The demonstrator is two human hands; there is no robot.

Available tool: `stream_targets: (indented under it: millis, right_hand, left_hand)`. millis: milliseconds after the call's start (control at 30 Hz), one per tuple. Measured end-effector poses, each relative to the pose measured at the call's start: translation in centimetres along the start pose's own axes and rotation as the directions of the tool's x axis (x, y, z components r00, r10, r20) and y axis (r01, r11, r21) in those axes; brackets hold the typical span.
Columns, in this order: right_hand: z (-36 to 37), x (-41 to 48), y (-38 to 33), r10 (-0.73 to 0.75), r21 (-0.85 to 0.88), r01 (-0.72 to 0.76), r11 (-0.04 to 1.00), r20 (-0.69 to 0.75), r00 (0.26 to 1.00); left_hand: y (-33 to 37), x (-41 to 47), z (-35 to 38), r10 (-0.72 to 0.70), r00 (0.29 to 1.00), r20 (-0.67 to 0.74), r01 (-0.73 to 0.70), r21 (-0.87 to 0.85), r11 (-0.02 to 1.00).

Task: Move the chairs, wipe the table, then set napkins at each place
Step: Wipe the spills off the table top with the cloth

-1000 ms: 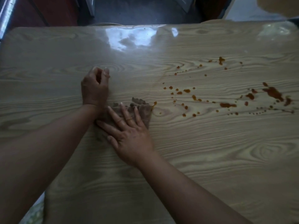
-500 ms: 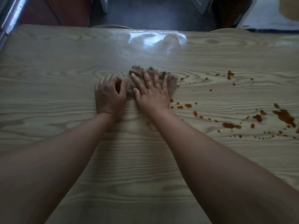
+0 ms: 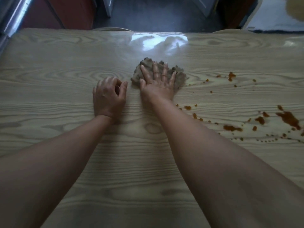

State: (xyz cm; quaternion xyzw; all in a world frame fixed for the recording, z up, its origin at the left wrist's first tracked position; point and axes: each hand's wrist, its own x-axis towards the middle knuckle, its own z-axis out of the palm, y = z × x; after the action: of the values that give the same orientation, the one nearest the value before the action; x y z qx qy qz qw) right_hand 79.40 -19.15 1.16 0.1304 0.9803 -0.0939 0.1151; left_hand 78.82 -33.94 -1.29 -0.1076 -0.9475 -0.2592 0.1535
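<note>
A glossy wood-grain table (image 3: 69, 162) fills the view. My right hand (image 3: 158, 86) lies flat, fingers spread, pressing a crumpled brown cloth (image 3: 180, 78) onto the tabletop near the middle. My left hand (image 3: 109, 96) rests on the table just left of the cloth, fingers loosely curled, holding nothing. Orange-brown sauce spots (image 3: 287, 117) are scattered over the right part of the table, the largest blotch near the right edge. Smaller drops (image 3: 187, 107) lie close to my right wrist.
Beyond the far table edge is a dark floor (image 3: 158, 15). Two rounded chair backs (image 3: 111, 28) (image 3: 230, 31) peek above that edge. A metal rail (image 3: 14, 15) runs at the far left, and a light mat (image 3: 271, 18) lies at the far right.
My right hand has pushed the cloth away from me and to the right across the table, toward the spots. My left hand followed alongside it, staying on the tabletop.
</note>
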Motion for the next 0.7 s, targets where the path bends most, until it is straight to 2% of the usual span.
stream_targets:
  millis: [267,333,433,533,600,700]
  right_hand:
    - [2.8,-9.5,0.5,-0.194,-0.006,0.194,0.981,-0.057,0.979]
    - [3.5,-11.8,0.9,-0.231,-0.028,0.230,0.973,-0.064,0.971]
    - [4.4,-14.7,2.5,-0.304,-0.062,0.299,0.952,-0.085,0.949]
    - [4.7,-16.1,4.1,-0.360,-0.076,0.353,0.932,-0.104,0.927]
    - [4.9,-16.1,4.6,-0.359,-0.085,0.352,0.932,-0.105,0.927]
    - [4.7,-14.5,4.3,-0.276,-0.062,0.270,0.961,-0.131,0.952]
  left_hand:
    - [0.5,-0.2,-0.3,-0.037,0.999,0.003,0.037,-0.011,0.999]
    - [0.8,-0.3,-0.1,-0.102,0.995,-0.007,0.101,-0.086,0.991]
    - [2.2,-0.7,0.6,-0.192,0.981,-0.012,0.180,-0.289,0.940]
    - [4.6,-1.2,1.5,-0.169,0.986,0.005,0.159,-0.375,0.913]
    - [6.1,-1.0,2.3,-0.160,0.987,0.020,0.153,-0.417,0.896]
    - [7.1,-0.6,3.3,-0.195,0.981,0.019,0.183,-0.444,0.877]
